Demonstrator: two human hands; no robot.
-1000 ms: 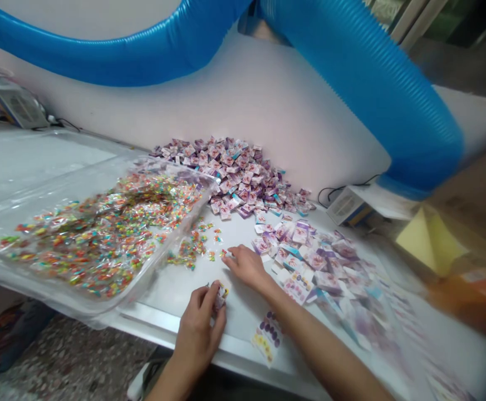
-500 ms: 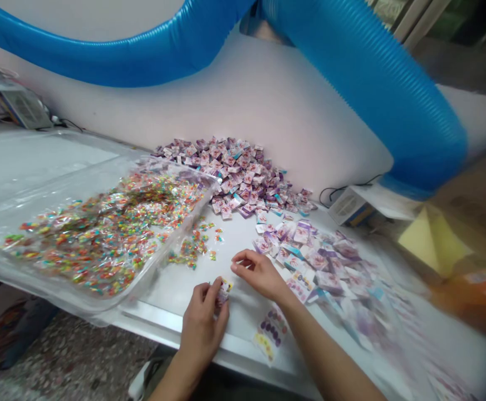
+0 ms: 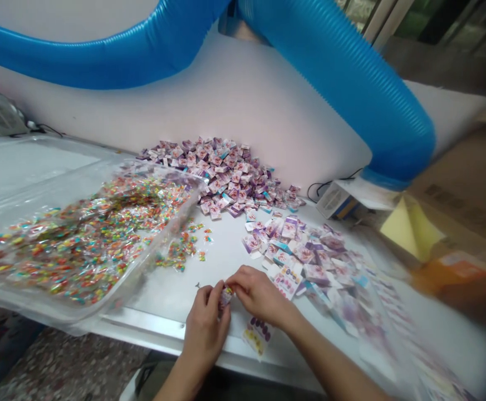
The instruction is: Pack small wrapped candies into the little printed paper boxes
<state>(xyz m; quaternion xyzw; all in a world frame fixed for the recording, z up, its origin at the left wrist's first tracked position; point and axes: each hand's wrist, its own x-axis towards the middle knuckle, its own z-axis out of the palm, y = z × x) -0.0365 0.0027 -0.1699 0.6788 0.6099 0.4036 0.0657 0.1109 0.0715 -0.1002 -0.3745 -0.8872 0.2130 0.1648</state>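
Note:
My left hand [image 3: 205,323] is closed around a small printed box [image 3: 225,297], white and purple with a bit of yellow at its top. My right hand [image 3: 257,294] meets it there, thumb and fingertips pinched at the box's upper end. Just below my right hand, a printed sheet [image 3: 259,336] with purple and yellow spots lies by the table's front edge. A second spotted sheet [image 3: 286,282] rests just beyond my right wrist. Small candy-coloured packets [image 3: 181,249] lie loose on the table, ahead and to the left of my hands.
A clear plastic tray [image 3: 121,295] full of colourful packets takes up the left. Against the wall a heap of small purple-white boxes [image 3: 230,172] is piled; flatter cartons [image 3: 305,253] spread to the right. Overhead hangs a blue ribbed hose [image 3: 318,61]. A cardboard box [image 3: 468,189] stands right.
My right hand has come down and left, from apart to the top of the small box in my left hand. The view has turned slightly right.

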